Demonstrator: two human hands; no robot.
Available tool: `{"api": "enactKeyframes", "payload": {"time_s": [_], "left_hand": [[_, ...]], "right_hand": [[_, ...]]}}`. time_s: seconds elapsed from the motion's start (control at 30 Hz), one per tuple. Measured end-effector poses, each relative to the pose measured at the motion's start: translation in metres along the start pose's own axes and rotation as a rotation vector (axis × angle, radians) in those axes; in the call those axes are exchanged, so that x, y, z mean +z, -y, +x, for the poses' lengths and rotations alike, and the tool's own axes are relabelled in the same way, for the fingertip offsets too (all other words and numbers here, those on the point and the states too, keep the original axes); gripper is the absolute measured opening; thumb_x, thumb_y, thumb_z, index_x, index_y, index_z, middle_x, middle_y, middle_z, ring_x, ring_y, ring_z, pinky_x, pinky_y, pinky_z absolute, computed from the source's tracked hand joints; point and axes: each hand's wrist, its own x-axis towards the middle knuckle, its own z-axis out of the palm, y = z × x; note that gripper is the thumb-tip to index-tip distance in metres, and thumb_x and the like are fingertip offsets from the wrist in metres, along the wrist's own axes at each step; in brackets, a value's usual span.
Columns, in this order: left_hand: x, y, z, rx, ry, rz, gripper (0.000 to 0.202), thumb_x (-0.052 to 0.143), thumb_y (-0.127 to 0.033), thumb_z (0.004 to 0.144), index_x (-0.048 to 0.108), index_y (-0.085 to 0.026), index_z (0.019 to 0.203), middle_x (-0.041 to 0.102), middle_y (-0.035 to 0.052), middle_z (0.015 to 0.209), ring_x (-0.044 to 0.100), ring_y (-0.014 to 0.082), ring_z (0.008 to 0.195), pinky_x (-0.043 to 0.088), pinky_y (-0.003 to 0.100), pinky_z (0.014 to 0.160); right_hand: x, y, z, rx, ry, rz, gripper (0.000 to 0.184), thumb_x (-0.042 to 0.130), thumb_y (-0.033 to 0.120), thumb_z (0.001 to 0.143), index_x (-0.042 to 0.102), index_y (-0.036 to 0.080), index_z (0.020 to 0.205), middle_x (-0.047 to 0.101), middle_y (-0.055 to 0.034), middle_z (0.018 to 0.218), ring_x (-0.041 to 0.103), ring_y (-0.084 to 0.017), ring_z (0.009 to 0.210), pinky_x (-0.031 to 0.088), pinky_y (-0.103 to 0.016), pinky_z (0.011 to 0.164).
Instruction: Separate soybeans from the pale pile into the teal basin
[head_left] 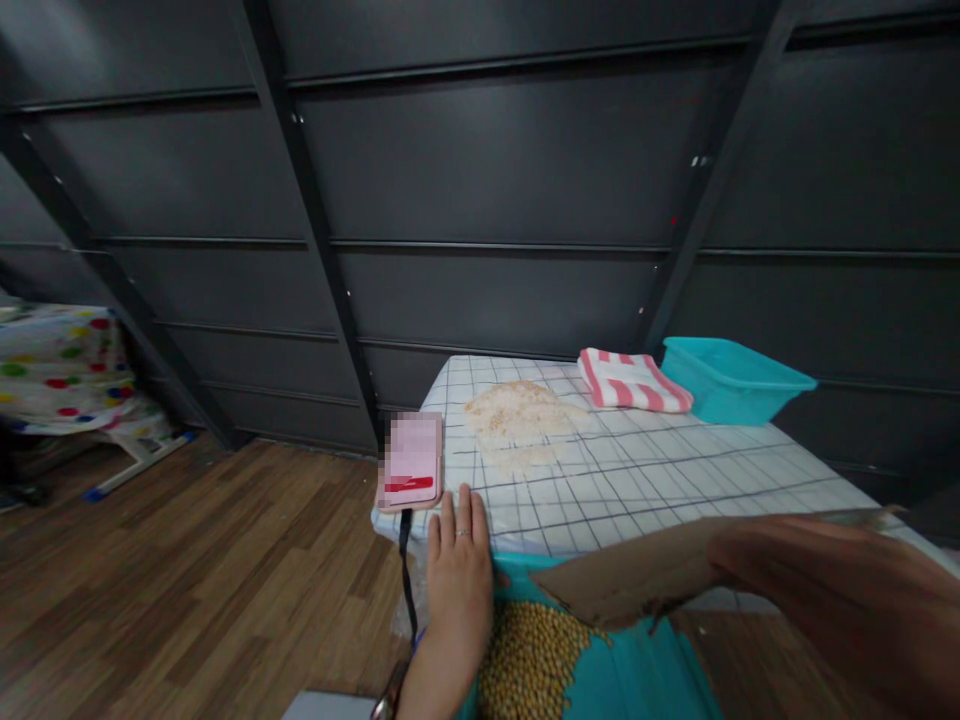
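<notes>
L hand (pixel 454 570) flat, fingers straight & loose, along L side of teal bin (pixel 645 675); beans (pixel 534 655) in bin, just R of L palm/wrist; cardboard pc (pixel 637 578) above, gripped by blurred R hand (pixel 799 560).

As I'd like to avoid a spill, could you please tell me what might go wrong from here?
1. The yellow beans lie loose in the teal basin; the brown cardboard by the blurred right hand could flick some out.
2. The pale grains lie loose on the checked tablecloth, so a tug might scatter them.
3. The black strap hangs near the left hand and could get snagged.
</notes>
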Motion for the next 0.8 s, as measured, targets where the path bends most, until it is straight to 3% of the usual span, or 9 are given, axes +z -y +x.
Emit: {"api": "enactKeyframes", "payload": {"time_s": [0.17, 0.37, 0.57, 0.8], "left_hand": [[-0.002, -0.001, 0.001, -0.006, 0.016, 0.002, 0.061, 0.055, -0.027, 0.069, 0.039, -0.015, 0.127, 0.039, 0.0137, 0.135, 0.037, 0.0288, 0.123, 0.037, 0.046, 0.098], [-0.006, -0.004, 0.003, -0.021, 0.053, 0.018, 0.074, 0.067, -0.03, 0.061, 0.038, -0.014, 0.127, 0.036, 0.0128, 0.137, 0.035, 0.0291, 0.124, 0.037, 0.043, 0.099], [-0.003, -0.004, 0.003, -0.031, 0.055, 0.03, 0.077, 0.07, -0.031, 0.059, 0.038, -0.016, 0.127, 0.036, 0.0112, 0.136, 0.035, 0.0293, 0.124, 0.038, 0.043, 0.099], [0.0, -0.004, 0.004, -0.034, 0.044, 0.025, 0.082, 0.073, -0.032, 0.054, 0.038, -0.015, 0.127, 0.035, 0.0122, 0.135, 0.036, 0.0298, 0.123, 0.038, 0.042, 0.098]], "right_hand": [[-0.001, -0.001, 0.016, -0.087, -0.023, 0.037, 0.039, 0.028, 0.005, 0.082, 0.056, 0.024, 0.063, 0.061, 0.0008, 0.057, 0.055, -0.01, 0.046, 0.043, -0.019, 0.041], [0.023, -0.009, 0.036, -0.223, -0.08, -0.211, 0.036, 0.029, -0.003, 0.075, 0.06, 0.016, 0.072, 0.064, -0.0048, 0.065, 0.057, -0.014, 0.053, 0.045, -0.025, 0.05], [0.037, -0.023, 0.044, -0.194, -0.154, -0.26, 0.031, 0.032, 0.0, 0.077, 0.058, 0.015, 0.077, 0.064, -0.0043, 0.067, 0.057, -0.014, 0.055, 0.043, -0.026, 0.053], [0.039, 0.002, 0.034, -0.228, -0.132, -0.205, 0.03, 0.034, -0.002, 0.071, 0.057, 0.017, 0.076, 0.064, -0.0036, 0.067, 0.057, -0.014, 0.058, 0.043, -0.026, 0.056]]}}
